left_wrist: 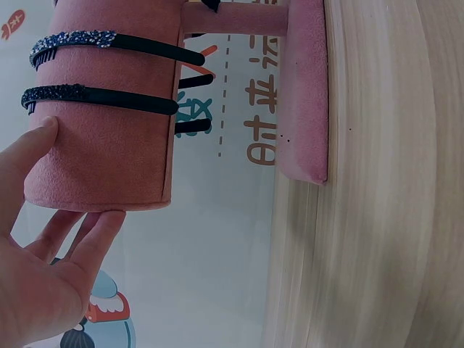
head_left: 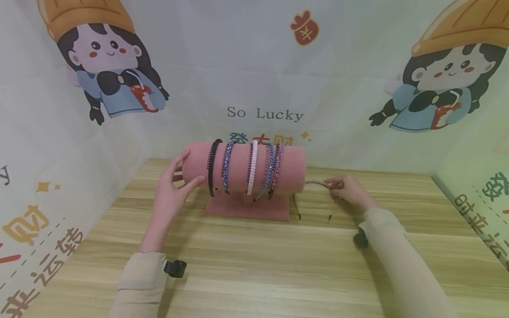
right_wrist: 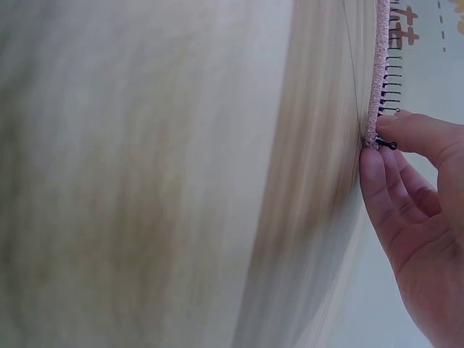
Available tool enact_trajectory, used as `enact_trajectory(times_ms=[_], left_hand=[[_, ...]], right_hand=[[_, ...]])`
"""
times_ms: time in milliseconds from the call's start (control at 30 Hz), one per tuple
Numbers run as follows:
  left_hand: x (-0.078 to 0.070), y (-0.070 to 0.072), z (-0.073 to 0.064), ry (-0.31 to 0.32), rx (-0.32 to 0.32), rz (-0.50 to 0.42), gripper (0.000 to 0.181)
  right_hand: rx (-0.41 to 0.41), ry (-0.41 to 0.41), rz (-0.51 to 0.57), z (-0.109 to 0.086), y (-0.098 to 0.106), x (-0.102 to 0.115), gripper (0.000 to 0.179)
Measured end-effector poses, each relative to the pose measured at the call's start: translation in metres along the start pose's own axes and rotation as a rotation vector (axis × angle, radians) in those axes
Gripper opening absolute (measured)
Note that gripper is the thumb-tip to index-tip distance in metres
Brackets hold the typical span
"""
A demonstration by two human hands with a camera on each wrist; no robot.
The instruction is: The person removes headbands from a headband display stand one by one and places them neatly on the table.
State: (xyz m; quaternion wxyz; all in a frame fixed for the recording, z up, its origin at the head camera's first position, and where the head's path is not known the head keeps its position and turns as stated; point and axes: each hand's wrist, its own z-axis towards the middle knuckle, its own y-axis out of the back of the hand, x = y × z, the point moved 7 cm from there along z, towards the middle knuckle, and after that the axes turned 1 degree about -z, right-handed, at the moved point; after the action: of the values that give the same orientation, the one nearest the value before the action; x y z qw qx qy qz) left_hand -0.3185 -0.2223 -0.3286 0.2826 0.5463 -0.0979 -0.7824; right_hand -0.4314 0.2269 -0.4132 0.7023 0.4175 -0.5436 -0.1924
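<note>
A pink velvety headband stand [head_left: 238,211] carries several headbands round its horizontal roll. From left to right are a black headband [head_left: 212,170], a blue glittery headband [head_left: 226,168], a pale pink headband [head_left: 252,170], a thin blue headband [head_left: 269,170] and a pink glittery headband [head_left: 277,168]. My left hand [head_left: 171,185] holds the roll's left end, thumb on the front. In the left wrist view its fingertips [left_wrist: 109,217] touch the end face. Right of the stand, my right hand [head_left: 350,191] pinches a pale toothed headband [right_wrist: 378,80] between thumb and fingers.
The stand is on a wood-grain table [head_left: 254,265]. A printed cloth [head_left: 262,79] with cartoon figures hangs behind and at both sides. Two dark tips [head_left: 300,217] show on the table between the stand and my right hand.
</note>
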Motion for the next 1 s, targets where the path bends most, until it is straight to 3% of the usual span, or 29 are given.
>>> enact_trajectory(times_ms=[1000], left_hand=[[0.0002,0.002,-0.0009,-0.004,0.016,0.003,0.072]], right_hand=[[-0.036,-0.013,-0.018,-0.0023,-0.0019,0.0042,0.035]])
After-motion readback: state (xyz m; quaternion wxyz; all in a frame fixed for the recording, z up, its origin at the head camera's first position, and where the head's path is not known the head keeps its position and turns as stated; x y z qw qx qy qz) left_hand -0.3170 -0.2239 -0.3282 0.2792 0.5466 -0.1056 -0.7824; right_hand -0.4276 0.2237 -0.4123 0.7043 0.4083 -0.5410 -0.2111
